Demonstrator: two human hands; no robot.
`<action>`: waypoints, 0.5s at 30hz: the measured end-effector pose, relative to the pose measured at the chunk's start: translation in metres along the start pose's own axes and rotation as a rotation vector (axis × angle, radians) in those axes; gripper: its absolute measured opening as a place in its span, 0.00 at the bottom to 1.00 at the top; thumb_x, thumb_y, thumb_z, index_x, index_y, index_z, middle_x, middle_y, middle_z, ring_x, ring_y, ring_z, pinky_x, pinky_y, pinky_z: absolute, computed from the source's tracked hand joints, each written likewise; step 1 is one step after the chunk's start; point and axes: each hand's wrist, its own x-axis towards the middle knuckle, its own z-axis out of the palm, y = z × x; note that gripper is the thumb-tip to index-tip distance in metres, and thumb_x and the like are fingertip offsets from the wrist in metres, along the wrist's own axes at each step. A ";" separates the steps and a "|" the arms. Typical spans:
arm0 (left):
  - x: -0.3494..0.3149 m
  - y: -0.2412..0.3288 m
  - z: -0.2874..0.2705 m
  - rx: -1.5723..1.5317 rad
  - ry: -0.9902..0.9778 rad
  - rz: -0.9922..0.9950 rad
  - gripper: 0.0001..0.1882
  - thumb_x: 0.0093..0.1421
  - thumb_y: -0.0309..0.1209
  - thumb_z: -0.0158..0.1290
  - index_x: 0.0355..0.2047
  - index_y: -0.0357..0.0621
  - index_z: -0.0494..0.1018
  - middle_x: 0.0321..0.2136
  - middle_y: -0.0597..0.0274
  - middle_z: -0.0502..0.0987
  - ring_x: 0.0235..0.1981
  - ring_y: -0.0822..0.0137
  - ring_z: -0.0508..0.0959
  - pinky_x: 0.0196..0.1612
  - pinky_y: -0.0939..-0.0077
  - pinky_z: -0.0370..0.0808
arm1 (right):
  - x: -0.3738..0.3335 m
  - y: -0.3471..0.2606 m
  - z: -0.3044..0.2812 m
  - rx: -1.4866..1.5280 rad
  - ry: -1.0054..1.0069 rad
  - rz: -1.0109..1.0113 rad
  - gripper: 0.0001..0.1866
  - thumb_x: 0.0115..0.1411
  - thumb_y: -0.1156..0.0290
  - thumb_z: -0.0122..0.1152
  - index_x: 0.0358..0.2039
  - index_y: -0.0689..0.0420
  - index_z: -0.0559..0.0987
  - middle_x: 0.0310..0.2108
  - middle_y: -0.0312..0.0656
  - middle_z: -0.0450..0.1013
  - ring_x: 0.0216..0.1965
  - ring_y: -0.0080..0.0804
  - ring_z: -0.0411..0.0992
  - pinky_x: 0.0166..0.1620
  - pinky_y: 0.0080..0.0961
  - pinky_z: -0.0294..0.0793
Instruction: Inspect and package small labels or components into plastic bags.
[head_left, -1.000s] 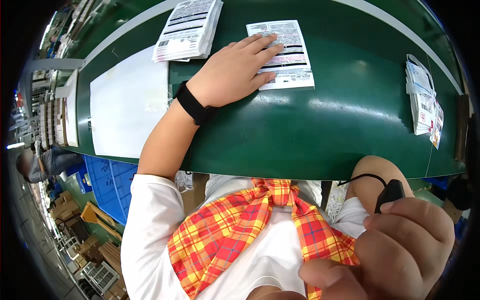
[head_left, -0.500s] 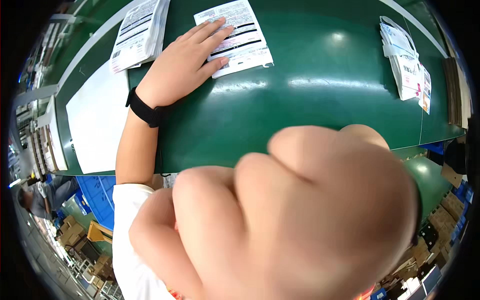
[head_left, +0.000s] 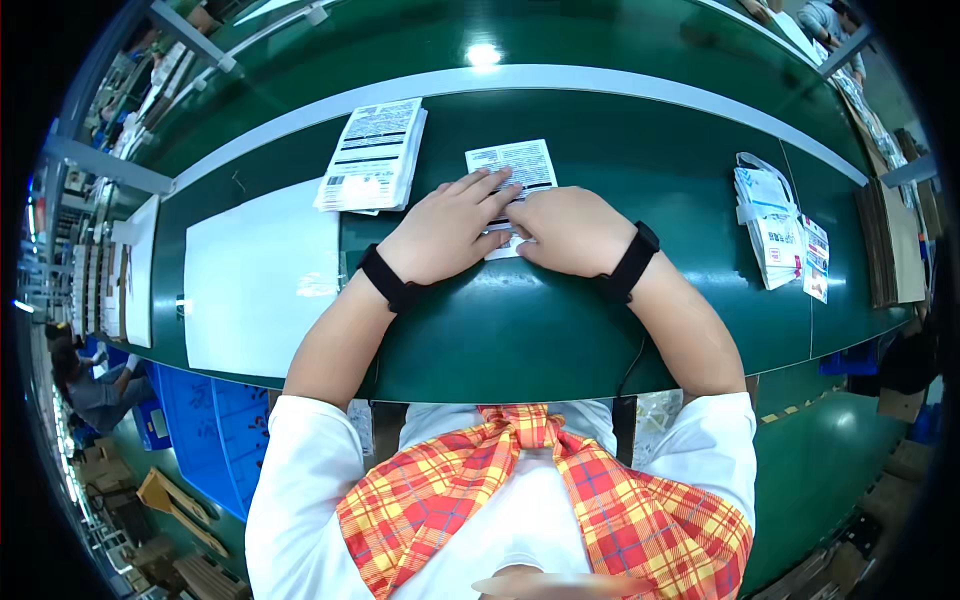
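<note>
a: in the head view, where is the piece being worked on?

b: the white, rectangular, printed paper piece (head_left: 512, 158) lies in the middle of the glossy dark green worktop (head_left: 480, 345), toward the far side. both hands cover much of its near part.

a: and the grip?

b: the left hand (head_left: 447, 227) is spread wide, palm down, its fingers reaching across the paper from the left and clasping nothing. the right hand (head_left: 577, 232) is curled over the right side, close beside the left fingertips. whether it pinches anything i cannot tell; its fingertips are mostly hidden.

a: how would you do this well?

b: as i judge it, the left hand should bear down lightly and evenly, so the piece neither skids on that smooth surface nor creases. the right can then work along the paper in short, controlled strokes, without dragging it askew.

a: anything nearby to mind?

b: the thick stack of white printed papers (head_left: 375, 160) is on the far left, with a flat, blank white rectangular sheet (head_left: 263, 290) nearer. a left elbow swinging out could nudge that sheet. the loosely strapped bundle of white printed papers (head_left: 768, 225) sits well apart on the right.
</note>
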 end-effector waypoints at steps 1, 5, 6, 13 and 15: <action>0.001 -0.002 0.000 0.000 0.017 0.014 0.31 0.67 0.43 0.50 0.67 0.48 0.60 0.68 0.51 0.59 0.69 0.50 0.58 0.67 0.55 0.60 | 0.001 0.002 0.002 -0.004 0.018 0.072 0.09 0.59 0.65 0.58 0.34 0.58 0.78 0.32 0.48 0.78 0.38 0.46 0.77 0.42 0.42 0.76; 0.005 -0.007 0.003 -0.011 0.039 0.025 0.31 0.67 0.43 0.49 0.67 0.47 0.60 0.68 0.52 0.59 0.70 0.51 0.58 0.68 0.56 0.59 | -0.003 0.008 0.012 -0.016 0.089 0.027 0.10 0.60 0.64 0.59 0.35 0.58 0.76 0.33 0.47 0.76 0.38 0.46 0.75 0.43 0.41 0.74; 0.007 -0.008 0.002 -0.014 0.040 0.024 0.31 0.67 0.42 0.49 0.68 0.46 0.59 0.68 0.52 0.59 0.70 0.52 0.57 0.69 0.57 0.58 | -0.002 0.008 0.013 -0.010 0.083 0.016 0.10 0.60 0.64 0.59 0.35 0.58 0.76 0.33 0.47 0.76 0.38 0.46 0.75 0.43 0.41 0.74; 0.003 -0.009 0.006 -0.007 0.042 0.025 0.31 0.67 0.44 0.49 0.68 0.47 0.59 0.68 0.54 0.59 0.70 0.52 0.57 0.69 0.57 0.58 | -0.001 0.008 0.007 0.111 0.046 0.063 0.12 0.61 0.63 0.59 0.31 0.58 0.71 0.31 0.46 0.73 0.36 0.45 0.72 0.40 0.41 0.70; 0.004 -0.009 0.007 -0.002 0.056 0.044 0.31 0.67 0.46 0.48 0.67 0.48 0.61 0.68 0.55 0.59 0.70 0.52 0.58 0.68 0.54 0.59 | -0.001 0.008 0.009 0.117 0.050 0.062 0.12 0.61 0.63 0.59 0.31 0.58 0.71 0.30 0.46 0.72 0.36 0.45 0.72 0.40 0.41 0.70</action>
